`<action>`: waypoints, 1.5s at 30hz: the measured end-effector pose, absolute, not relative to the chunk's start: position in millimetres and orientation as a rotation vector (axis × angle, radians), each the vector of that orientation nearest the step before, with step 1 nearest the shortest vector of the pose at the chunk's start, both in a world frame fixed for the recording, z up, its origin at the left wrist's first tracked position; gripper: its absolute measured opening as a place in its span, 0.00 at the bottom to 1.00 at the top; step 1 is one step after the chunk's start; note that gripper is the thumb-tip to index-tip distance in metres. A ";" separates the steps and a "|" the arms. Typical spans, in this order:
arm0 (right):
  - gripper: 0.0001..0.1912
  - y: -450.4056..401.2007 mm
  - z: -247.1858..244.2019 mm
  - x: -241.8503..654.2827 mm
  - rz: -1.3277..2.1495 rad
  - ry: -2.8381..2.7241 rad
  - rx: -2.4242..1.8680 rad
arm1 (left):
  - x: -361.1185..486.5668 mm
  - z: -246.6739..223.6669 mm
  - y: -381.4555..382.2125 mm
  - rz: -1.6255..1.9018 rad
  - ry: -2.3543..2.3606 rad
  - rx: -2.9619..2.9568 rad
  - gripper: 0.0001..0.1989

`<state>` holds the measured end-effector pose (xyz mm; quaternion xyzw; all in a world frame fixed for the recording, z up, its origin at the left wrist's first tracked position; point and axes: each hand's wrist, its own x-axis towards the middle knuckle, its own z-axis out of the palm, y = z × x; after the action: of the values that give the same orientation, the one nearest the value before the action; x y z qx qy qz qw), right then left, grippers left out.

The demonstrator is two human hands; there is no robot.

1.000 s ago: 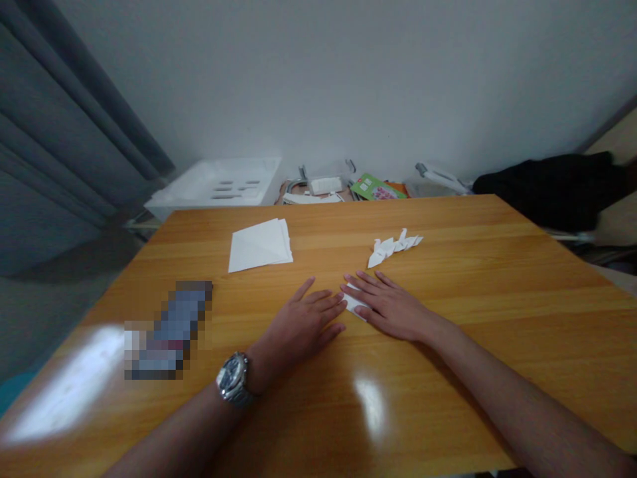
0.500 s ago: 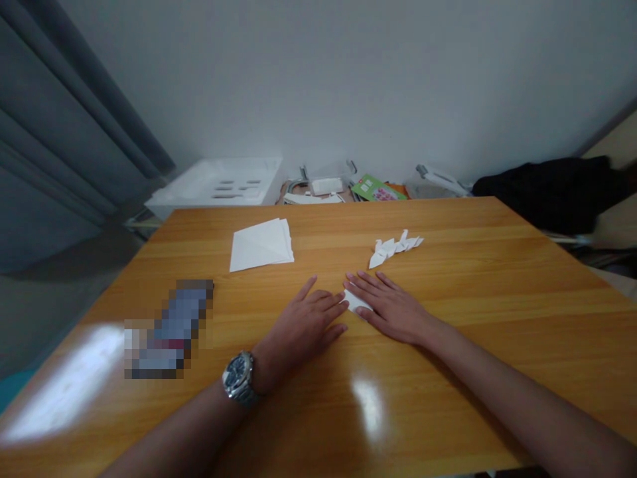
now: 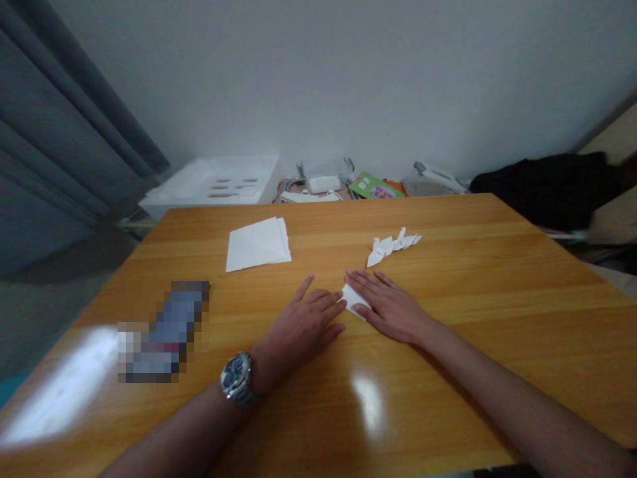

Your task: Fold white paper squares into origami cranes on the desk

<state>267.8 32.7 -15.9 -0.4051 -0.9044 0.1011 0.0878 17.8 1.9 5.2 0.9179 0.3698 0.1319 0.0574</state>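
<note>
Baring a bit more small paper (image 3: 352,300), at seven o'clock from paper birds (image 3: 385,248). Likely still smoothing, with right hand (image 3: 391,309) flat on top, left hand (image 3: 302,325) at edge, grip apart in both.

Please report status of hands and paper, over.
Right hand flat, partly covering small white paper. Left hand, fingertips at its edge. Folded figures beyond.
</note>
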 end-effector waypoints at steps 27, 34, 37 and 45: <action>0.33 33.8 -15.5 268.6 0.313 -2.646 -1.125 | 21.9 10.6 0.7 0.327 1.209 2.806 0.19; 0.32 33.3 -15.1 267.7 0.366 -2.626 -1.114 | 19.2 7.8 1.2 0.364 1.192 2.799 0.19; 0.31 32.0 -14.8 265.6 0.376 -2.617 -1.159 | 17.7 4.9 1.4 0.380 1.188 2.805 0.20; 0.32 25.3 -14.9 252.9 0.275 -2.598 -1.297 | 13.1 0.2 4.1 0.351 1.175 2.786 0.22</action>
<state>252.9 25.3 -14.9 -0.4420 -0.8850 0.0938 0.1123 13.1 4.1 0.2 0.9142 0.3856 0.1152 0.0485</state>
